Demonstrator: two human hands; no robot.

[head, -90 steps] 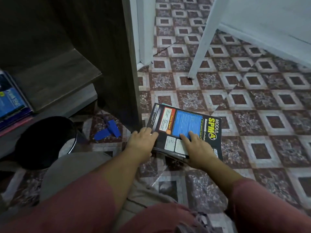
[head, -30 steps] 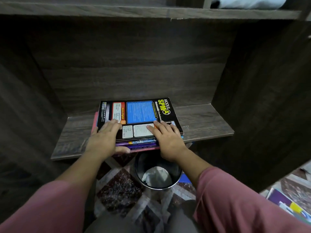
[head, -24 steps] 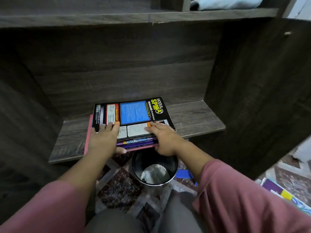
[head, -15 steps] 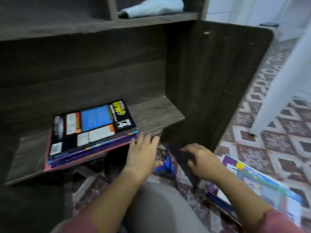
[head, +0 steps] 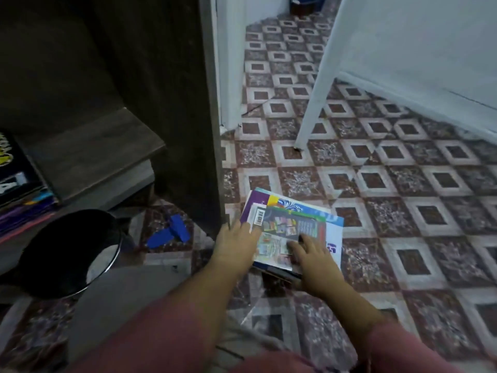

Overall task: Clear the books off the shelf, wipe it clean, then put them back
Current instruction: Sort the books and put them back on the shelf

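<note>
A small stack of colourful books (head: 295,219) lies on the tiled floor, just right of the dark cabinet side panel (head: 185,109). My left hand (head: 236,246) lies over the stack's left edge with its fingers fairly straight. My right hand (head: 309,254) rests flat on the top cover near its front edge; its thumb is hidden. The wooden shelf (head: 91,154) shows at the left. A pile of books (head: 18,184) with a black cover on top sits on it at the frame's left edge.
A black round bin (head: 61,251) stands on the floor below the shelf, left of my knee. Blue scraps (head: 169,232) lie on the tiles beside it. A white table leg (head: 312,103) and a white door frame (head: 231,76) stand beyond the books.
I put the black book on the shelf pile, let go, then turned right. Both hands have come down onto the book stack on the floor.
</note>
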